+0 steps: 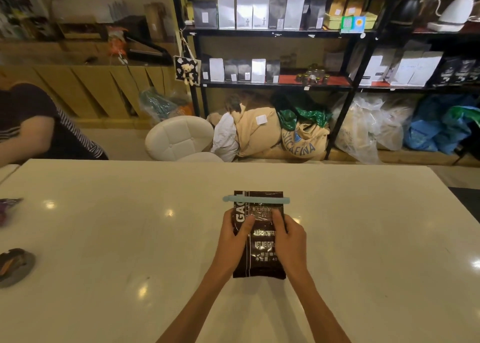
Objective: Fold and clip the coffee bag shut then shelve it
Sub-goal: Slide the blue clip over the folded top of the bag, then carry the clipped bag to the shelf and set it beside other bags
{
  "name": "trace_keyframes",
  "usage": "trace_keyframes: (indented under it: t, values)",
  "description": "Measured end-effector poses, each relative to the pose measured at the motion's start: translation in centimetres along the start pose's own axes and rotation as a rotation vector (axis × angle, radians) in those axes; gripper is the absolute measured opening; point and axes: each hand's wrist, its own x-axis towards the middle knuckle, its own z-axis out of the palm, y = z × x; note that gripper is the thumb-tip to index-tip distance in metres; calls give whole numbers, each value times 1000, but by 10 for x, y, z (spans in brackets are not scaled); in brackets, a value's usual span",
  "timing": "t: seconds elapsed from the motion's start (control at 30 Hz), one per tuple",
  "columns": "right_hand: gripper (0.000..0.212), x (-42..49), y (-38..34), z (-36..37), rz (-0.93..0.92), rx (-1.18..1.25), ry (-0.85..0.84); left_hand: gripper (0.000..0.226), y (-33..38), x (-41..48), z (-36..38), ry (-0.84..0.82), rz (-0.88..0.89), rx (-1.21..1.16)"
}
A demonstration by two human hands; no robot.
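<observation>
A dark brown coffee bag (262,257) with white lettering lies flat on the white table (130,225), its top end pointing away from me. A light blue clip (255,199) runs straight across the bag near that top end. My left hand (235,232) grips the bag's left side, thumb on its face. My right hand (288,235) grips the right side the same way. The black shelf unit (275,85) stands beyond the table, its shelves lined with white and dark coffee bags.
Another person's arm and striped sleeve (39,127) are at the left. A white stool (179,137) and burlap sacks (285,135) sit on the floor between table and shelves. Small dark packets (14,264) lie at the table's left edge.
</observation>
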Motion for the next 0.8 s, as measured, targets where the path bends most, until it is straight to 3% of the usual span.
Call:
trace_keyframes:
  t: [0.1, 0.3, 0.37, 0.5, 0.57, 0.7, 0.8]
  values:
    - [38, -2, -7, -17, 43, 51, 82, 44, -1, -11, 11, -112, -60, -7]
    - [59, -28, -11, -99, 116, -8, 13, 12, -4, -25, 87, -149, 56, 97]
    - [61, -39, -5, -139, 79, -82, 155, 9, -6, -35, 131, -224, 102, 152]
    - [30, -61, 16, -249, 73, -152, 462, 18, -23, -74, 241, -375, 141, 233]
    - [25, -69, 23, -300, 98, -126, 592, 25, -31, -93, 292, -454, 142, 237]
    - [39, -86, 40, -386, 212, 22, 795, 34, -42, -131, 381, -632, 26, 237]
    - [51, -92, 41, -440, 269, 124, 780, 38, -46, -145, 436, -690, 24, 238]
